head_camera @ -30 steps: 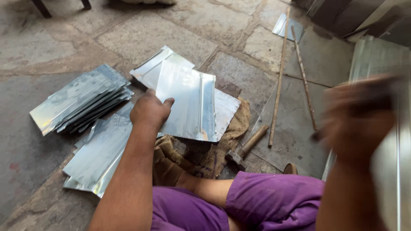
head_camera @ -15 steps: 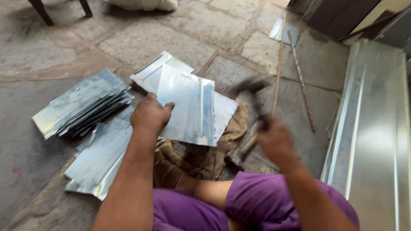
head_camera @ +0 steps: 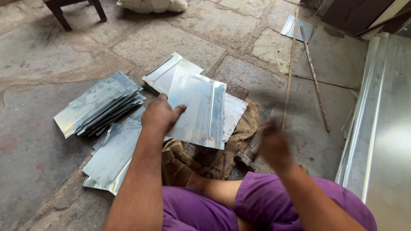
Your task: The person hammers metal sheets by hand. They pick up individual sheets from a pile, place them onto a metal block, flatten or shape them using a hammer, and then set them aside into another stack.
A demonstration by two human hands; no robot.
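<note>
While the left hand [head_camera: 160, 115] lies flat, palm down with fingers spread, on the folded metal sheet [head_camera: 199, 109], these points stand out:

Left grip: pressing, not clamped; nothing is pinched between the fingers.
Right hand [head_camera: 274, 143]: blurred in motion, curled around what looks like a hammer handle, though I cannot tell how firmly it closes.
Sheet position: under the left palm and running away from it to the right, resting on other sheets over a burlap sack [head_camera: 239, 137].
Risk, fingers: a blow landing near the raised seam would come down just beside the left thumb; a slight miss could strike it.
Risk, slip: only palm pressure holds the sheet, so it could skid on the smooth sheets below.
Risk, edges: the cut metal borders near the left wrist look sharp.
Left of the grip: a stack of sheets [head_camera: 100, 105], and more flat sheets [head_camera: 113, 156] beside the forearm.
Beyond the right hand: two long rods [head_camera: 314, 79] on the stone floor [head_camera: 38, 141], and a large ribbed panel [head_camera: 381, 128] that crowds the swing.
</note>
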